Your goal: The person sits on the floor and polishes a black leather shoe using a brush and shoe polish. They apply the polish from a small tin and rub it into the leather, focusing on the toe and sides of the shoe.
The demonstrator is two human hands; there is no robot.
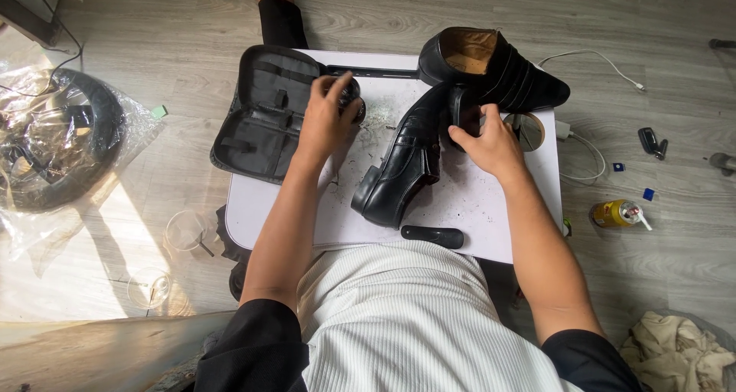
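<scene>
My left hand [328, 117] closes over a small round black tin [350, 94] near the back left of a small white table [491, 215]. My right hand [491, 143] grips the heel end of a black leather shoe [402, 169] that lies on its side on the table, toe toward me. A second black shoe [491, 66] stands upright at the table's back right, its tan lining showing. A black shoehorn-like piece [433, 236] lies at the table's front edge.
An open black zip case [261, 112] hangs off the table's left side. A round lid [529, 130] lies beside my right hand. On the wood floor: clear plastic cups [186, 231], a bagged black ring [54, 139], a yellow can [613, 213], a white cable [590, 54], cloth [675, 350].
</scene>
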